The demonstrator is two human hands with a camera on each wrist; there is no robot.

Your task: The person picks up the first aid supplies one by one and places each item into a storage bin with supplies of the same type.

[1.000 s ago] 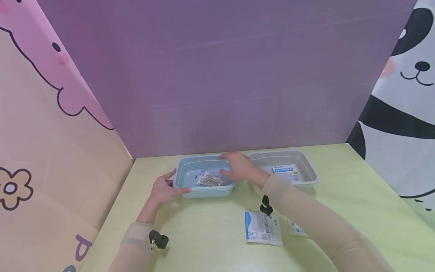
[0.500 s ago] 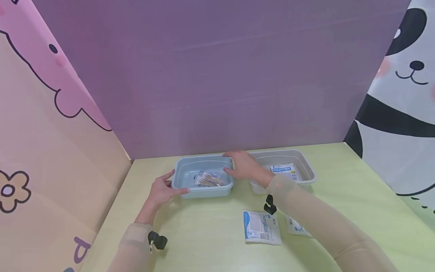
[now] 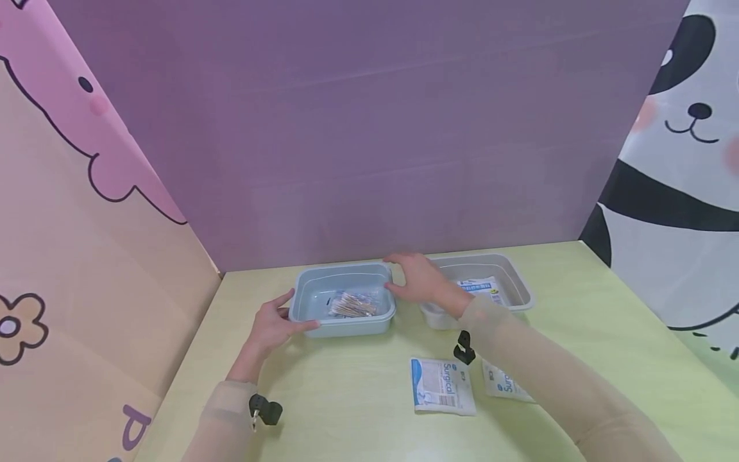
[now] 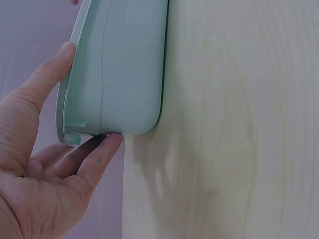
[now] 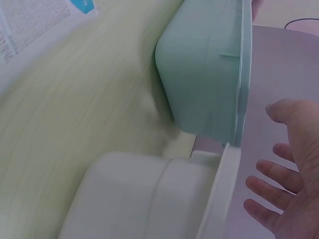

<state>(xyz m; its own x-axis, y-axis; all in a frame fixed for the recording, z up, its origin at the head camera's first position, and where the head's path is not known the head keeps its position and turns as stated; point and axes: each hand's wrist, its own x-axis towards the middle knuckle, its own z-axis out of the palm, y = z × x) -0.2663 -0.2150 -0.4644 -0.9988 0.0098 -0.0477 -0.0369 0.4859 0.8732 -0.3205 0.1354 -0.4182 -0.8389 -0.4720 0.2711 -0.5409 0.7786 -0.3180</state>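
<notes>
A light blue plastic basin (image 3: 343, 328) stands at the back of the table with a clear bag of cotton swabs (image 3: 353, 305) inside. At its left end my left hand (image 3: 272, 326) grips it, thumb on the rim and fingers under the rim, as the left wrist view shows. My right hand (image 3: 420, 279) hovers over the basin's right end. In the right wrist view its fingers (image 5: 269, 191) are spread and loosely straight, apart from the rim. Just to the right is a grey basin (image 3: 522, 282) with a white and blue packet (image 3: 485, 287) in it, partly behind my right forearm.
On the table in front lie a packet marked "Surgical" (image 3: 442, 386) and a second white packet (image 3: 503, 382), partly covered by my right sleeve. A purple wall (image 3: 369, 128) rises right behind the basins. Printed panels (image 3: 86, 244) flank both sides.
My right hand has drawn a little rightward, away from inside the blue basin. My left hand keeps its grip there. The whole head view has shifted slightly.
</notes>
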